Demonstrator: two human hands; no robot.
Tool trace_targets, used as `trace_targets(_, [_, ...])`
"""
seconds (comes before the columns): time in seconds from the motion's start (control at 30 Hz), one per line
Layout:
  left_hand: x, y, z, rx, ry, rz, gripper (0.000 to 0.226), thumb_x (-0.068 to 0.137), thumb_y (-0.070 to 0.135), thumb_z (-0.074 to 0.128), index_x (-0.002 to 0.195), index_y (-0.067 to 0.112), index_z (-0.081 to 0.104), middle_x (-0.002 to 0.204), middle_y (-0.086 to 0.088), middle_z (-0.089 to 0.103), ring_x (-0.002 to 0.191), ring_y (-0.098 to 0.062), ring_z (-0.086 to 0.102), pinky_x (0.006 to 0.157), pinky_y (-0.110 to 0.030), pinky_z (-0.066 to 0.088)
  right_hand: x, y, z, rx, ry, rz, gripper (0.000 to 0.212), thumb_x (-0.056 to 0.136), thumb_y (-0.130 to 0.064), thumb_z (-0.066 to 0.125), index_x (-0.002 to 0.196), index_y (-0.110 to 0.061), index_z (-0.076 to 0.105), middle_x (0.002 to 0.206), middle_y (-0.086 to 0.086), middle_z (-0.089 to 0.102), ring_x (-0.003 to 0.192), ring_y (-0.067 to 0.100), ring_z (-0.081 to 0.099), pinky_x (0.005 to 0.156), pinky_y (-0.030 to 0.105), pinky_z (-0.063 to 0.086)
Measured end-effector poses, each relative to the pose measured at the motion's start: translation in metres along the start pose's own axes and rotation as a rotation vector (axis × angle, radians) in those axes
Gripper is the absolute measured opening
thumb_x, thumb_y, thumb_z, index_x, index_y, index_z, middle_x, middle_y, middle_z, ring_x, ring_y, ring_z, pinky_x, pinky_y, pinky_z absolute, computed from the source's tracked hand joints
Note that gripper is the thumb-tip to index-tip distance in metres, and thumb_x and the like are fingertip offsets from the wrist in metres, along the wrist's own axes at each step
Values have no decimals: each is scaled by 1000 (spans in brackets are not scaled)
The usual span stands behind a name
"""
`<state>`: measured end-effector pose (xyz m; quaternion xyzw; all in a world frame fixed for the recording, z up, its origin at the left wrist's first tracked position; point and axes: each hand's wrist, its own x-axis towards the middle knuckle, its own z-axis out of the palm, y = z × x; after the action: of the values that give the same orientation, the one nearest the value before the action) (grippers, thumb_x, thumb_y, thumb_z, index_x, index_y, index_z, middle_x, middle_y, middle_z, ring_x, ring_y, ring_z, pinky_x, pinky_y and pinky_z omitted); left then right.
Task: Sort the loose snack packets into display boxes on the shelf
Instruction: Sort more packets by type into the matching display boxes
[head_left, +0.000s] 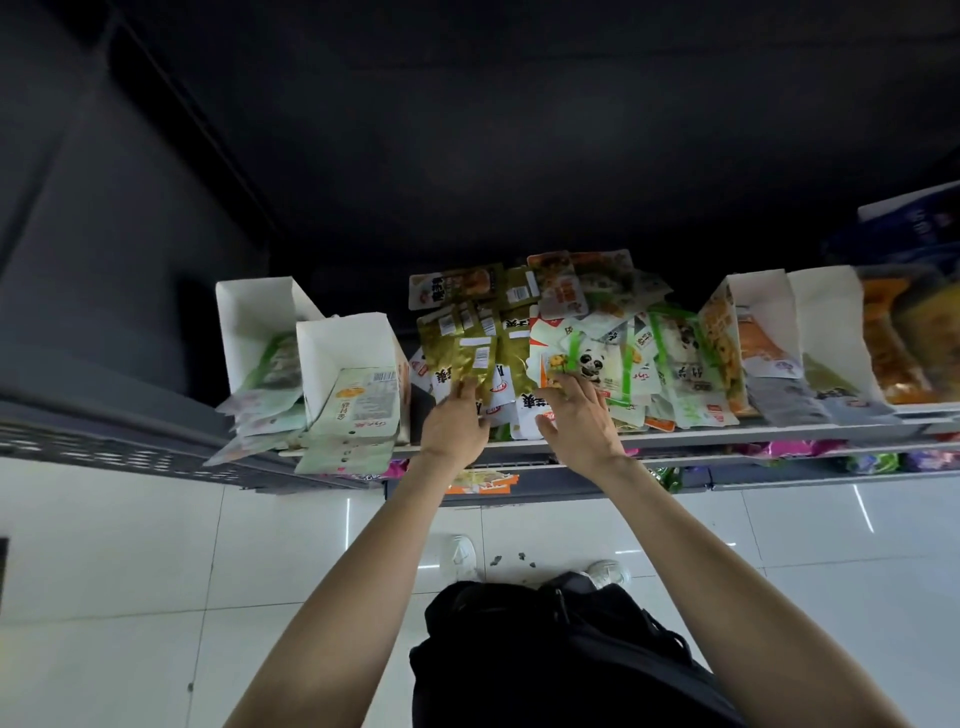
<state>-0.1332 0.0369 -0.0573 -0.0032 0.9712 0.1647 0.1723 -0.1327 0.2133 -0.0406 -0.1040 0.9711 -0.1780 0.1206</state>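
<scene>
A heap of loose snack packets (524, 322) lies on the shelf (727, 434), gold-green ones at the left, white and green panda ones at the right. My left hand (457, 421) pinches the lower edge of a gold packet (475, 358). My right hand (576, 415) reaches into the pile, fingertips on a small white and orange packet (550, 364) beside a panda packet (597, 364). White display boxes stand on both sides: two at the left (343, 343) holding pale green packets, two at the right (758, 301) with orange and grey packets.
More orange packets (904, 338) fill the far right of the shelf. A lower shelf (779, 475) shows pink and green packets. A dark perforated rail (104, 447) runs left. Below are white floor tiles, my shoes and a black bag (545, 649) at my waist.
</scene>
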Motion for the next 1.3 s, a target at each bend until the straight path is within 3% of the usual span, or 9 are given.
trace_targets(0.3, [-31,-13,-5,176,135,137,29,102,24,36,100,14,63,95,-1,68,81,-18,68,73,-30,53,2,-30,0,92,104,-184,54,81,-4,66,132,-16,53,137,11,48,129,32,39,106,46,37])
trace_targets(0.4, [-42,-7,-29,102,403,223,14,94,23,55,89,12,63,74,-1,67,55,-18,65,46,-23,43,6,-41,-4,43,130,-293,54,74,-4,74,124,-15,59,137,10,51,127,31,43,104,49,38])
trace_targets(0.47, [-47,-3,-45,44,617,333,11,91,23,61,86,14,62,60,2,62,43,-14,58,39,-17,32,9,-51,-12,24,229,-364,36,69,-8,79,104,-10,69,119,8,64,115,29,55,94,51,47])
trace_targets(0.57, [-54,6,-71,-210,702,425,21,94,34,53,103,16,59,81,7,68,63,-5,61,50,-15,40,5,-54,-31,178,371,-291,17,74,-20,77,83,-7,70,79,6,69,76,25,65,65,34,53])
trace_targets(0.73, [-65,41,-106,-1034,181,154,46,88,31,63,129,30,41,116,14,59,107,5,54,90,-14,41,-28,-30,-74,1090,296,208,25,93,-30,58,91,-7,67,70,8,63,55,9,51,49,27,38])
trace_targets(0.87, [-57,90,-91,-823,-200,202,36,84,37,66,117,31,53,103,16,64,97,1,60,88,-26,47,-59,3,-97,1417,321,200,18,92,-14,60,108,-21,58,88,-2,69,76,18,61,62,34,48])
trace_targets(1.07, [-33,213,-66,-396,-80,398,51,85,38,66,132,24,53,116,0,65,85,-22,64,74,-30,48,-106,126,-167,865,469,263,9,84,-17,70,89,-14,63,74,-3,70,65,12,66,57,31,53])
trace_targets(1.2, [-9,294,-51,-267,191,543,35,88,34,65,122,29,60,109,9,68,60,2,54,62,-18,46,-133,197,-201,680,684,215,7,87,-19,68,91,-15,63,76,-19,66,66,11,69,60,42,58])
trace_targets(1.3, [23,319,-17,-366,333,368,46,86,28,66,130,27,50,128,6,57,109,-12,55,93,-32,47,-136,240,-209,501,882,197,10,92,-21,62,100,-16,64,77,-9,67,63,23,67,52,44,55])
